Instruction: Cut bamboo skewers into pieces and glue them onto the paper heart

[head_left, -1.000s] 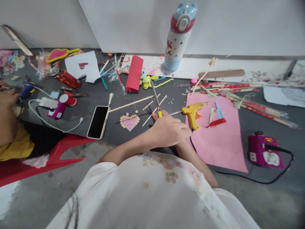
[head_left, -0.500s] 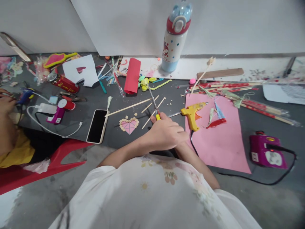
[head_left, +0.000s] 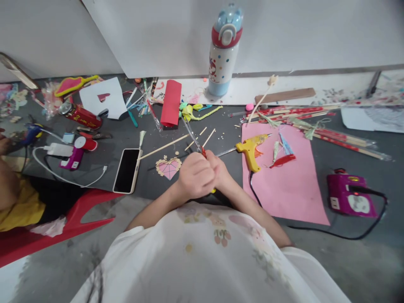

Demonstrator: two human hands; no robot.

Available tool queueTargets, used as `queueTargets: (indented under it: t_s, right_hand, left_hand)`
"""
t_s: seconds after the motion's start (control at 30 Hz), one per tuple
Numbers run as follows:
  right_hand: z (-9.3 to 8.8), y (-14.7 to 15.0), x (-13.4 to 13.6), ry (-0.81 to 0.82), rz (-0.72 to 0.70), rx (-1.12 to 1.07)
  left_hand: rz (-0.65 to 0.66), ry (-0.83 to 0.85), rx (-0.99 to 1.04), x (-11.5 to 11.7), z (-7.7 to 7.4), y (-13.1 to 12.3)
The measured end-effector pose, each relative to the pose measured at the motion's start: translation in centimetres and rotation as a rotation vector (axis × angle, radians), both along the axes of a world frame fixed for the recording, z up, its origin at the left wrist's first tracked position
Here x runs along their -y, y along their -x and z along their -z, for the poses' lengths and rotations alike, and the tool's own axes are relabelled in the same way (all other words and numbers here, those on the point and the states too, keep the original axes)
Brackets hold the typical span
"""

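Note:
In front of my chest both hands are clasped together around a tool (head_left: 193,135) with long thin silver blades. Red shows at its base and a bit of yellow handle below my hands; whether it is scissors or pliers I cannot tell. My left hand (head_left: 196,176) is closed in a fist on the near side. Fingers wrapped, my right hand (head_left: 221,171) presses against it from the right. Beyond them lie thin wooden sticks (head_left: 164,147) and small cut pieces (head_left: 219,136). A pink paper heart (head_left: 169,169) edged with wooden bits rests left of the blades.
To the right a yellow glue gun (head_left: 251,151) and tassels (head_left: 284,158) lie on pink paper (head_left: 290,193), beside a purple power block (head_left: 350,193). A bottle (head_left: 223,59) stands behind. Left are a phone (head_left: 127,170), a can (head_left: 83,116) and another person's arm (head_left: 8,181).
My hands have shifted left and closed together. My left hand now covers the tool's handle, its blades lean further left, and my right hand shows more. The view has shifted slightly.

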State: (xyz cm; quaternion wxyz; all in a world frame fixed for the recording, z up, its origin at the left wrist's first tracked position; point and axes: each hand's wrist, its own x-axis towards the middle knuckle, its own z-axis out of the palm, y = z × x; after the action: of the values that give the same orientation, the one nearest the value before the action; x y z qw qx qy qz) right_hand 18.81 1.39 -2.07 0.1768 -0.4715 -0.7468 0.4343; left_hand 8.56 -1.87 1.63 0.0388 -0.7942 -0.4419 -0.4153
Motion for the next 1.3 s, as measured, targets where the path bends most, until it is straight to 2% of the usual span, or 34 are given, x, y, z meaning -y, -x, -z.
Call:
queueTargets:
  t_s: [0.1, 0.17, 0.23, 0.4, 0.67, 1.03, 1.3]
  right_hand:
    - [-0.5, -0.2, -1.1, 0.092, -0.014, 0.032]
    - [-1.1, 0.1, -1.1, 0.15, -0.006, 0.05]
    - [-1.5, 0.3, -0.9, 0.169, -0.013, 0.049]
    - [-1.7, -0.2, -0.7, 0.097, -0.055, 0.018]
    - [-1.9, -0.8, -0.8, -0.005, -0.078, -0.008]
    - [-1.9, -1.1, -1.0, -0.093, -0.11, -0.111]
    - [-1.7, -1.0, -1.1, -0.019, -0.088, -0.044]
  left_hand:
    - [-0.26, -0.096, 0.099, -0.1, 0.2, 2.5]
    - [-0.446, -0.142, 0.033, -0.2, 0.4, 4.2]
    - [-0.545, -0.124, -0.073, -0.3, 0.6, 5.6]
    - [-0.472, 0.102, -0.211, -0.5, 0.7, 6.8]
    - [-0.43, 0.045, -0.22, -0.7, 0.8, 7.1]
    - [-0.386, 0.192, -0.136, -0.6, -0.6, 6.5]
    - [-0.306, 0.223, -0.171, -0.7, -1.0, 7.1]
